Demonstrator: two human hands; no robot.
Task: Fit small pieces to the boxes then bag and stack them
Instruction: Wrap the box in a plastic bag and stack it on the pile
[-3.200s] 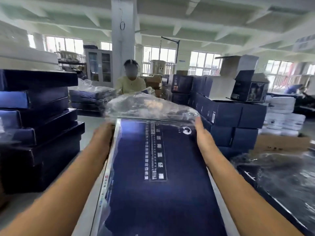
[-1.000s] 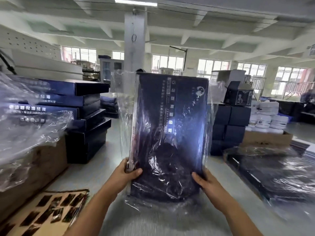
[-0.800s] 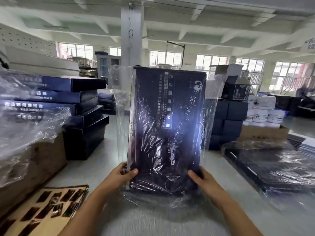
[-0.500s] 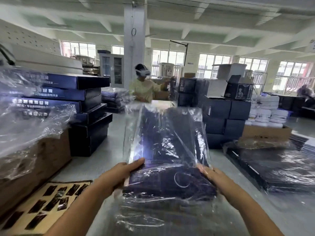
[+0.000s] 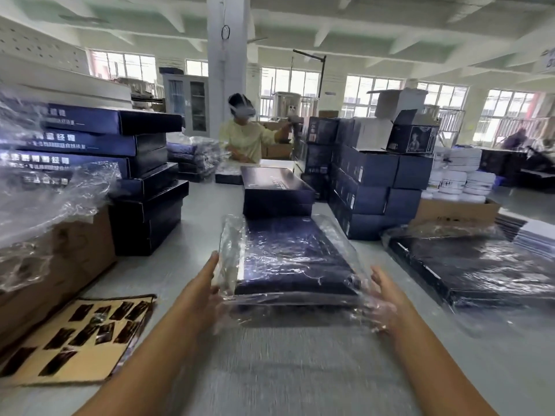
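The flat, rectangular dark-blue box (image 5: 295, 259) lies face up on the grey table (image 5: 300, 373), in the middle and just ahead of the person, sealed inside a clear plastic bag (image 5: 230, 253) that is crinkled, glossy and slack at its near and left edges; a thin white curl is printed by the box's near right corner. The left hand (image 5: 205, 285) lies flat against the bag's left side with its fingers straight; the right hand (image 5: 383, 295) sits at the near right corner, partly veiled by loose film, its fingers apparently spread and gripping nothing.

Just behind the bagged box stand two bare matte boxes (image 5: 276, 189), one on the other, the top lid carrying a pale printed strip too small to read; to the right lie more bagged boxes (image 5: 474, 265) under wrinkled film, with squarer blue cartons (image 5: 371, 181) piled behind them and stacked white tubs (image 5: 459, 175) beyond. At the left, a stack of long boxes (image 5: 90, 145) shows rows of white Chinese characters on its sides, too blurred to read; beside it, a brown cardboard carton (image 5: 60, 256) holds heaped clear bags. A tan card sheet (image 5: 76, 340) at the near left carries scattered small dark pieces; across the table stands another person (image 5: 244, 138) in a pale yellow top.
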